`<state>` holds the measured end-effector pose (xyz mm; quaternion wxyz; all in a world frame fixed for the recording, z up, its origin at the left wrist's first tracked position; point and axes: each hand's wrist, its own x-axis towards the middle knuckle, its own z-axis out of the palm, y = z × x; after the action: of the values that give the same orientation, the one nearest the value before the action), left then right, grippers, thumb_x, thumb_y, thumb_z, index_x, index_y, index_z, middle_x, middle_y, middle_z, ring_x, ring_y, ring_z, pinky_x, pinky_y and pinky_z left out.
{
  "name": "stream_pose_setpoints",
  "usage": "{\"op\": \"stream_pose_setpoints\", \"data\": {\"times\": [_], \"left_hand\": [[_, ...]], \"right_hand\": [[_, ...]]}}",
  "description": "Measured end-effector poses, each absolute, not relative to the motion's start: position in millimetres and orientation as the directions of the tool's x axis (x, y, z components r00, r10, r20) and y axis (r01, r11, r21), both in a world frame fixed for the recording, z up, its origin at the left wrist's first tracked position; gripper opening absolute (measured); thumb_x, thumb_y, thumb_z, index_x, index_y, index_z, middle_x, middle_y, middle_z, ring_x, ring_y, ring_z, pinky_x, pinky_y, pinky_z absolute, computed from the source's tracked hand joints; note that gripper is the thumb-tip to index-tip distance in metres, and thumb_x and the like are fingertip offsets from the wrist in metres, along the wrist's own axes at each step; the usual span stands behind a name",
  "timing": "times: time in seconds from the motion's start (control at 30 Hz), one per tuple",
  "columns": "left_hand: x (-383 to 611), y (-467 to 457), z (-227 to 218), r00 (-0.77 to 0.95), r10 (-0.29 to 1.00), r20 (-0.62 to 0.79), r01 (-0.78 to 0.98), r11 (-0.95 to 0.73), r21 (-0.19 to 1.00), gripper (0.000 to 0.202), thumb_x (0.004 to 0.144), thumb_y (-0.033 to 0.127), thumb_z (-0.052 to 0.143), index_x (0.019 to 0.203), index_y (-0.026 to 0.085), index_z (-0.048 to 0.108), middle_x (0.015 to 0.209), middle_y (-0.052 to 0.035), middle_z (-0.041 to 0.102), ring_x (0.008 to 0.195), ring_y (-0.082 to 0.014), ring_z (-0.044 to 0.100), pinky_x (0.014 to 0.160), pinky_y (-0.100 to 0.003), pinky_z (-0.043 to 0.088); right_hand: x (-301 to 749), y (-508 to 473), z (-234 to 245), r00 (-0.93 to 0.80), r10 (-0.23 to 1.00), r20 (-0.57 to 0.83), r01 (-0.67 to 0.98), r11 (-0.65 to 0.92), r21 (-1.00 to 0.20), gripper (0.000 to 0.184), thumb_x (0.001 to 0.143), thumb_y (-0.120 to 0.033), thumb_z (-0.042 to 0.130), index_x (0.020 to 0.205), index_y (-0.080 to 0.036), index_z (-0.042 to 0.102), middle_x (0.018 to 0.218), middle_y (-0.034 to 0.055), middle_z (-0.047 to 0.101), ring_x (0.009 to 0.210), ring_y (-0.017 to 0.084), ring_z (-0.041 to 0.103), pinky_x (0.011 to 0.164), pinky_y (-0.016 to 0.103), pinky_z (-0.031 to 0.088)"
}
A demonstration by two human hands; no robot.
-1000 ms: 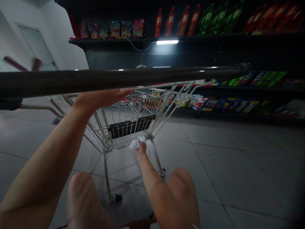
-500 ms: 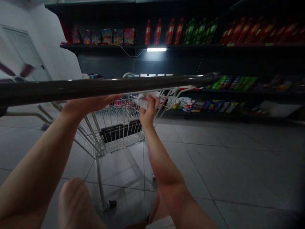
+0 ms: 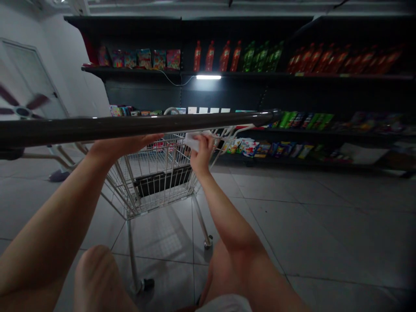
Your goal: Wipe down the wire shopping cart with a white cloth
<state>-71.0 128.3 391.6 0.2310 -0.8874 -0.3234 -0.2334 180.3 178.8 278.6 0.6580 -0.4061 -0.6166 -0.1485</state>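
A wire shopping cart [image 3: 149, 201] stands in front of my knees, its dark handle bar [image 3: 136, 125] crossing the view above my wrists. My right hand [image 3: 201, 151] has its fingers closed on a white cloth [image 3: 192, 141], held against the top rim of the basket; whether it is fabric or paper I cannot tell. Beneath the bar, my left hand [image 3: 126, 146] lies with fingers stretched out to the right, near the basket's upper edge. The bar hides part of that hand. A black panel [image 3: 162, 182] is fixed low on the basket's near side.
Dark store shelves [image 3: 139, 89] run across the back, with red bottles [image 3: 210, 56], green bottles [image 3: 260, 56] and snack bags [image 3: 249, 147]. A lit tube lamp [image 3: 208, 77] hangs under one shelf. A fan [image 3: 22, 112] is at the left. Grey tiles [image 3: 325, 234] form the floor.
The camera has tilted up a little, so shelves and handle bar sit lower in view. My right hand still holds the cloth at the rim; my left hand stays beneath the bar.
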Motion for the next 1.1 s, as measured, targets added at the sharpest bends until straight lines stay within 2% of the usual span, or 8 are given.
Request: {"op": "stream_pose_setpoints", "data": {"times": [0.13, 0.27, 0.4, 0.53, 0.63, 0.77, 0.93, 1.1], "left_hand": [[-73.3, 126.3, 394.7, 0.722, 0.522, 0.454, 0.660, -0.717, -0.224, 0.049, 0.093, 0.044, 0.021, 0.139, 0.044, 0.039, 0.125, 0.0034, 0.063, 0.124, -0.0174, 0.052, 0.103, -0.046, 0.043], [-74.7, 123.6, 396.5, 0.767, 0.450, 0.457, 0.604, -0.747, -0.278, 0.053, 0.091, 0.040, 0.029, 0.143, 0.043, 0.030, 0.126, 0.0054, 0.062, 0.128, -0.0175, 0.048, 0.106, -0.048, 0.040], [-72.1, 116.9, 399.0, 0.775, 0.434, 0.459, 0.605, -0.720, -0.341, 0.053, 0.093, 0.034, 0.027, 0.144, 0.043, 0.027, 0.133, 0.0051, 0.057, 0.127, -0.0198, 0.049, 0.104, -0.050, 0.043], [-69.8, 116.2, 399.5, 0.759, 0.446, 0.475, 0.623, -0.708, -0.331, 0.052, 0.094, 0.032, 0.024, 0.145, 0.042, 0.025, 0.133, 0.0040, 0.057, 0.126, -0.0198, 0.051, 0.103, -0.050, 0.044], [-70.8, 119.2, 398.0, 0.742, 0.473, 0.475, 0.633, -0.728, -0.265, 0.052, 0.094, 0.036, 0.024, 0.146, 0.043, 0.023, 0.133, 0.0033, 0.057, 0.126, -0.0209, 0.051, 0.103, -0.052, 0.044], [-75.4, 119.9, 396.6, 0.748, 0.477, 0.461, 0.618, -0.755, -0.222, 0.054, 0.094, 0.038, 0.021, 0.147, 0.041, 0.020, 0.133, 0.0011, 0.057, 0.130, -0.0209, 0.045, 0.105, -0.055, 0.040], [-82.7, 124.8, 396.4, 0.765, 0.466, 0.444, 0.590, -0.784, -0.193, 0.052, 0.095, 0.040, 0.022, 0.147, 0.041, 0.019, 0.139, 0.0052, 0.051, 0.132, -0.0192, 0.043, 0.107, -0.053, 0.038], [-92.2, 137.5, 395.0, 0.702, 0.578, 0.417, 0.682, -0.714, -0.159, 0.053, 0.094, 0.050, 0.026, 0.146, 0.042, 0.020, 0.146, 0.0168, 0.040, 0.140, -0.0191, 0.026, 0.117, -0.055, 0.013]], "right_hand": [[184.0, 160.6, 295.0, -0.143, 0.380, 0.914, 0.701, 0.691, -0.177, 0.041, 0.070, -0.003, 0.044, 0.100, -0.026, 0.058, 0.108, 0.0044, 0.051, 0.110, 0.021, 0.050, 0.100, 0.042, 0.042], [215.3, 167.7, 331.6, 0.040, 0.309, 0.950, 0.801, 0.559, -0.215, 0.033, 0.078, -0.011, 0.042, 0.105, -0.022, 0.059, 0.110, 0.0070, 0.055, 0.115, 0.025, 0.048, 0.103, 0.047, 0.037], [235.4, 198.0, 362.0, 0.160, 0.226, 0.961, 0.816, 0.517, -0.258, 0.029, 0.086, -0.022, 0.038, 0.106, -0.019, 0.059, 0.111, 0.0107, 0.057, 0.112, 0.023, 0.050, 0.100, 0.043, 0.039], [215.4, 215.8, 370.2, -0.122, 0.430, 0.894, 0.789, 0.589, -0.176, 0.025, 0.083, -0.020, 0.040, 0.093, -0.019, 0.062, 0.091, 0.0049, 0.063, 0.096, 0.019, 0.058, 0.094, 0.039, 0.044], [193.6, 213.6, 368.6, -0.278, 0.446, 0.851, 0.721, 0.682, -0.122, 0.024, 0.082, -0.019, 0.040, 0.089, -0.021, 0.063, 0.085, 0.0016, 0.062, 0.091, 0.016, 0.059, 0.091, 0.033, 0.045], [205.6, 207.0, 363.9, -0.202, 0.430, 0.880, 0.770, 0.625, -0.128, 0.024, 0.084, -0.022, 0.038, 0.084, -0.022, 0.062, 0.084, 0.0024, 0.063, 0.090, 0.017, 0.059, 0.090, 0.034, 0.045], [253.0, 216.2, 359.3, -0.095, 0.366, 0.926, 0.855, 0.507, -0.112, 0.023, 0.085, -0.026, 0.037, 0.085, -0.019, 0.060, 0.090, 0.0071, 0.063, 0.095, 0.021, 0.057, 0.091, 0.038, 0.044], [245.3, 222.7, 353.1, -0.025, 0.365, 0.931, 0.901, 0.412, -0.137, 0.022, 0.083, -0.024, 0.038, 0.087, -0.018, 0.059, 0.088, 0.0085, 0.061, 0.095, 0.023, 0.055, 0.092, 0.042, 0.042]]}}
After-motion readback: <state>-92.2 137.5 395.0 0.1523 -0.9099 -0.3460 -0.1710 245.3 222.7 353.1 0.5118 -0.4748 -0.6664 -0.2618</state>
